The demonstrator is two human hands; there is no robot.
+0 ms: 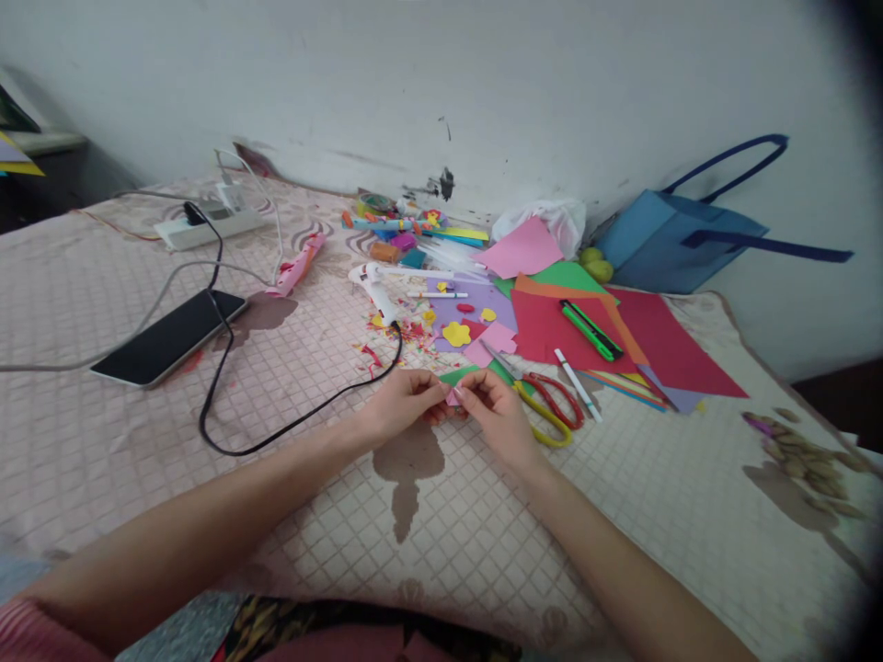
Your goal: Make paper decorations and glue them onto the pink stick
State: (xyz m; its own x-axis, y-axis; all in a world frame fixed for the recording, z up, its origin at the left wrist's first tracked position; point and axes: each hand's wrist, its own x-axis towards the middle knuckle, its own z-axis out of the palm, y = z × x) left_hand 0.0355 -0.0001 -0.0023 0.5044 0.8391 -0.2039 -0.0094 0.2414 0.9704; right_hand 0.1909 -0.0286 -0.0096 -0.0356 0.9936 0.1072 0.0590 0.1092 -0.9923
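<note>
Near the middle of the table, my left hand [407, 402] and my right hand [491, 405] meet over a small pink paper piece [453, 397]. Fingertips of both hands pinch it from either side. Partly behind the hands lies a green paper strip [459, 374]. Just right of my right hand rest scissors with red handles [562, 405] and a pair with yellow handles [552, 430]. Beyond the hands are a yellow paper flower [456, 334], pink paper pieces [493, 345] and small colourful scraps [414, 331].
A white glue gun [376, 292] stands behind, its black cord looping left. A tablet [172, 340] and power strip [207, 228] lie left. Red paper [690, 345], a green cutter [591, 329], a white pen [578, 386] and a blue bag [676, 244] are right.
</note>
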